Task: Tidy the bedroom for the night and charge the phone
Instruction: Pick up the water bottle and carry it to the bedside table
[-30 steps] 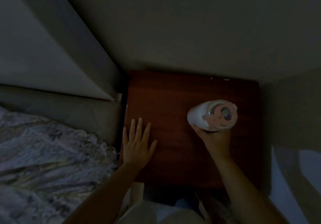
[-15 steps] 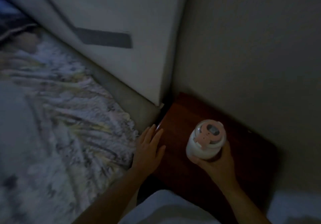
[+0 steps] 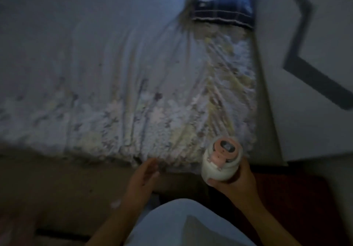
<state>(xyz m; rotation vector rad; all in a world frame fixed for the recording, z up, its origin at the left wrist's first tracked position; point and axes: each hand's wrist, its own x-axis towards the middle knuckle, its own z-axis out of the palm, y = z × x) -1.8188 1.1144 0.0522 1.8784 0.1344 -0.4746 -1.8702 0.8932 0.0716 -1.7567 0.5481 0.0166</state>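
Right hand [image 3: 236,183] is gripping the white plastic bottle with the pink lid [image 3: 221,160], standing upright, fingers wrapped around its base. Dark red wooden surface [image 3: 298,198] is sitting at about 4 o'clock from it; left hand [image 3: 142,180] is hanging loose and empty.

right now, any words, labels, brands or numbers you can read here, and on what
None can be read.
Bottle in the right hand: its pink lid has a dark panel, too blurred to show any text.
Blue plaid pillow: only a pattern.
Floral bedsheet: only a print.
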